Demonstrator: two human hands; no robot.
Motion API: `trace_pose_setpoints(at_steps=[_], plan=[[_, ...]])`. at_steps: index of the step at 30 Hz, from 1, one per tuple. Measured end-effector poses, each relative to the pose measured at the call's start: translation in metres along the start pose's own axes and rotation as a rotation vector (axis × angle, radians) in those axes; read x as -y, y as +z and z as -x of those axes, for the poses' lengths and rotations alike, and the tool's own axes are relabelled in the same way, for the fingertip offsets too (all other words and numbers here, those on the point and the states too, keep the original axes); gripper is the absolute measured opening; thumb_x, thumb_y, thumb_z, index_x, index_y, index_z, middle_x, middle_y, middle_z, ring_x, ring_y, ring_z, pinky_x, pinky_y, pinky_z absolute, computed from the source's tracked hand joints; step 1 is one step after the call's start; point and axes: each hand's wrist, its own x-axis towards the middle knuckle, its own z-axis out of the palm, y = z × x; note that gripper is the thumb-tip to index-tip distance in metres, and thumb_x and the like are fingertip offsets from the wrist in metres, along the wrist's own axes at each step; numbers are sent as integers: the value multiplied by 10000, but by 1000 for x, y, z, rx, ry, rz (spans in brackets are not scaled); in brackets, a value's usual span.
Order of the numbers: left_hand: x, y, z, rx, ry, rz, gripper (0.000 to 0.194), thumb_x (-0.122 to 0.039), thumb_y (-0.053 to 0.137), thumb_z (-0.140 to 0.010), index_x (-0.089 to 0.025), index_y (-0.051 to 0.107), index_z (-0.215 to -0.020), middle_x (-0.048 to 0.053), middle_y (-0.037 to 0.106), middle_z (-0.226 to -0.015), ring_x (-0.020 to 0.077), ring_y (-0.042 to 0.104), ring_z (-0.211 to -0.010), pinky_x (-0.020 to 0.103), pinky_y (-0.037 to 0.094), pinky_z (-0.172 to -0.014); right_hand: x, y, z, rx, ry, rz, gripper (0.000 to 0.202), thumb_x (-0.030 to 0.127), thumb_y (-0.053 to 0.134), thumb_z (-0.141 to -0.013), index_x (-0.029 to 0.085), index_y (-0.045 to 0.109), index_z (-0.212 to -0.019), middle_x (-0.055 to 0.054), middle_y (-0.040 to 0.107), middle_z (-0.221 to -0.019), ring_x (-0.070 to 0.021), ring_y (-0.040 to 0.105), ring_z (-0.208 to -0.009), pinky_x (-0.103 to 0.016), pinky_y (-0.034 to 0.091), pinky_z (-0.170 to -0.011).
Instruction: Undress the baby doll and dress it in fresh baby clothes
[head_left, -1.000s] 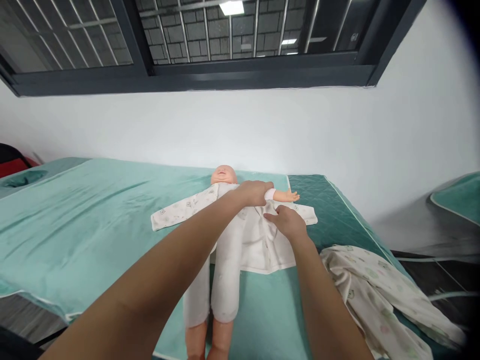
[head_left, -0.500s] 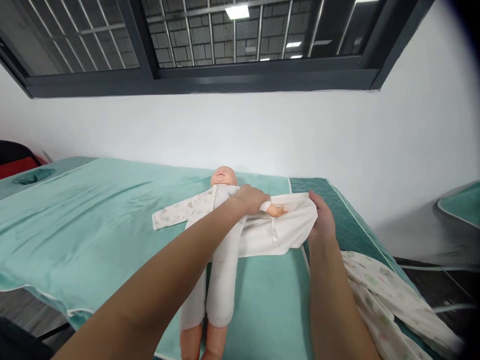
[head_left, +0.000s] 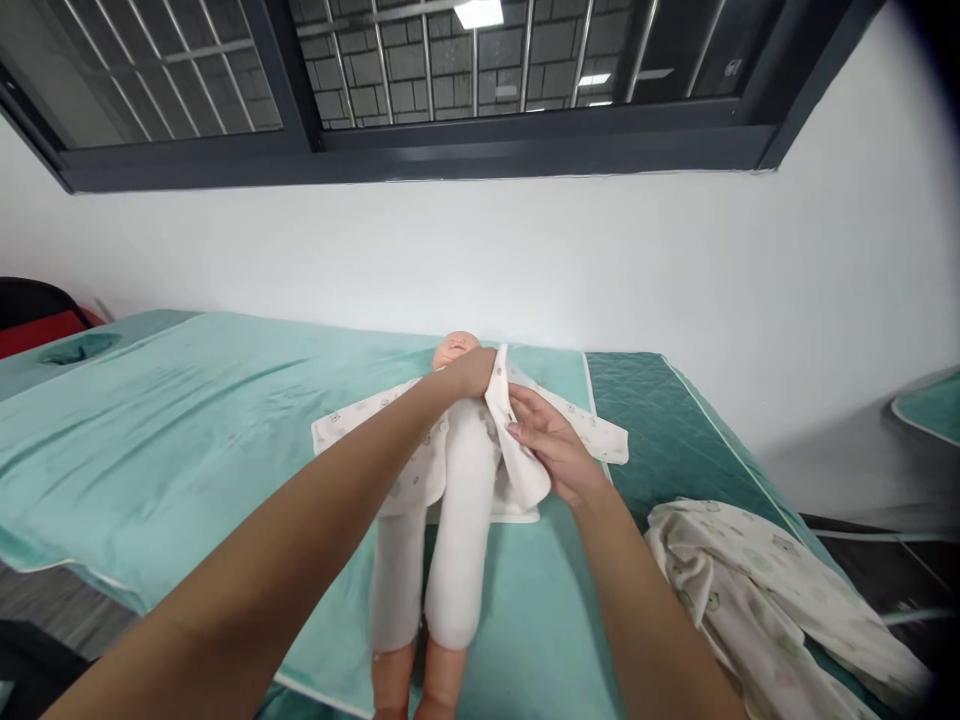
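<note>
A doll [head_left: 442, 480] lies face up on the green bed [head_left: 187, 440], head toward 12 o'clock. The left hand [head_left: 471, 372] pinches the collar edge of the doll's white jacket [head_left: 517, 465] at its chest. The right hand [head_left: 551, 450], fingers half open, lifts the jacket's flap at 3 o'clock. Another garment [head_left: 750, 590] lies crumpled at 4 o'clock.

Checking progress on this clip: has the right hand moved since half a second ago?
Yes. The right hand has come in from the mat's dark green edge toward the doll's chest.
</note>
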Motion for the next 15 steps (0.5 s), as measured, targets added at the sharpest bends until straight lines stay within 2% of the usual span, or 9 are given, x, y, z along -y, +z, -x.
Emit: trace_pose_setpoints(at_steps=[3, 5, 7, 9, 10, 13, 15], plan=[[7, -17, 19, -86, -31, 59, 307, -388, 528, -838, -142, 712, -846, 98, 736, -845, 204, 657, -755, 286, 500, -720, -6, 6, 0, 57, 39, 4, 495, 260, 745, -793, 322, 618, -1268, 1, 518, -1476, -231, 444, -1385, -398, 320, -1178], [5, -27, 35, -108, -29, 197, 426, -482, 439, -903, -165, 688, -1041, 84, 737, -972, 192, 666, -846, 277, 503, -772, -8, 8, 1, 81, 65, 17, 504, 261, 744, -797, 330, 615, -1279, 6, 485, -1504, -225, 412, -1410, -392, 309, -1181], [1, -35, 50, -23, 1, 308, 470, -546, 504, -873, -209, 650, -1166, 54, 724, -1020, 182, 665, -889, 263, 502, -776, -7, 10, 2, 97, 84, 31, 509, 272, 738, -806, 331, 606, -1294, 1, 489, -1503, -221, 417, -1406, -393, 324, -1170], [-2, -39, 60, 42, 29, 299, 447, -491, 623, -807, -237, 653, -1175, 36, 703, -1043, 176, 655, -900, 248, 494, -741, -5, 11, 4, 107, 96, 55, 522, 275, 732, -814, 321, 591, -1315, -11, 511, -1485, -213, 443, -1385, -381, 348, -1150], [-3, -39, 64, 26, 37, 271, 401, -437, 641, -796, -234, 669, -1141, 35, 692, -1043, 173, 647, -901, 244, 488, -730, -3, 11, 5, 113, 103, 71, 528, 278, 722, -825, 317, 579, -1331, -18, 513, -1483, -209, 473, -1358, -369, 378, -1125], [2, -37, 68, -156, 31, 246, 267, -303, 565, -833, -206, 678, -1055, 29, 677, -967, 153, 623, -863, 246, 476, -728, 4, 12, 10, 195, 141, 97, 525, 309, 672, -875, 326, 529, -1381, -53, 474, -1515, -216, 584, -1231, -335, 508, -938], [10, -33, 68, -308, -35, 237, 265, -250, 522, -845, -209, 655, -1070, 12, 671, -891, 145, 611, -817, 249, 465, -709, 7, 14, 13, 270, 155, 93, 493, 337, 649, -894, 317, 535, -1373, -84, 469, -1516, -243, 605, -1210, -329, 532, -846]])
